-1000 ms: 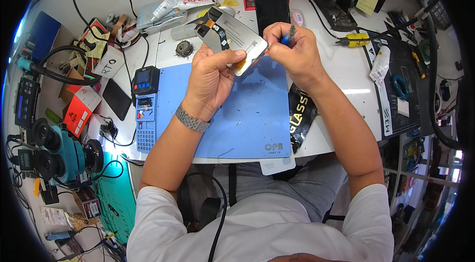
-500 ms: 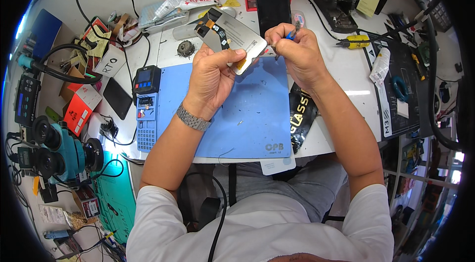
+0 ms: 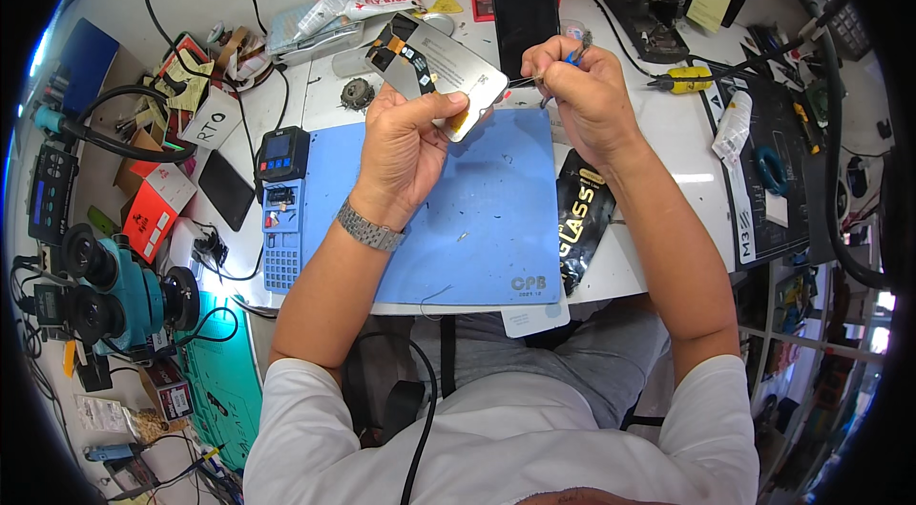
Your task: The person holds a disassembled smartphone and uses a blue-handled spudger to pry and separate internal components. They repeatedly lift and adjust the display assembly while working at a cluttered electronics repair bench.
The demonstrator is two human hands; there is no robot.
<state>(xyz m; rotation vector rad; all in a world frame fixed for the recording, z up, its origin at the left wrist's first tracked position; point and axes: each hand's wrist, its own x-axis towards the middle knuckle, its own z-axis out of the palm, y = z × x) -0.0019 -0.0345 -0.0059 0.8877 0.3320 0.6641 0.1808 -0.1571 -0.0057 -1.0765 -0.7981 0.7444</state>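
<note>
Left hand [image 3: 405, 137] fingers grip silver panel [image 3: 448, 71]; right hand [image 3: 582, 90] fingers pinch tweezers [image 3: 523, 82]; black pouch [image 3: 584, 223] right of blue mat [image 3: 477, 219].

A silvery phone display panel [image 3: 441, 66] with black and orange flex cables on its back is held tilted above the blue mat, beside a thin blue-handled tool [image 3: 571, 56].

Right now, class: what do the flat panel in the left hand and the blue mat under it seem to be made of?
Panel: probably thin metal, as its silvery grey face has a dull sheen; a black and orange ribbon strip crosses it.
Mat: probably soft rubber or silicone, as it is matte blue, lies flat on the table and shows no glare.
</note>
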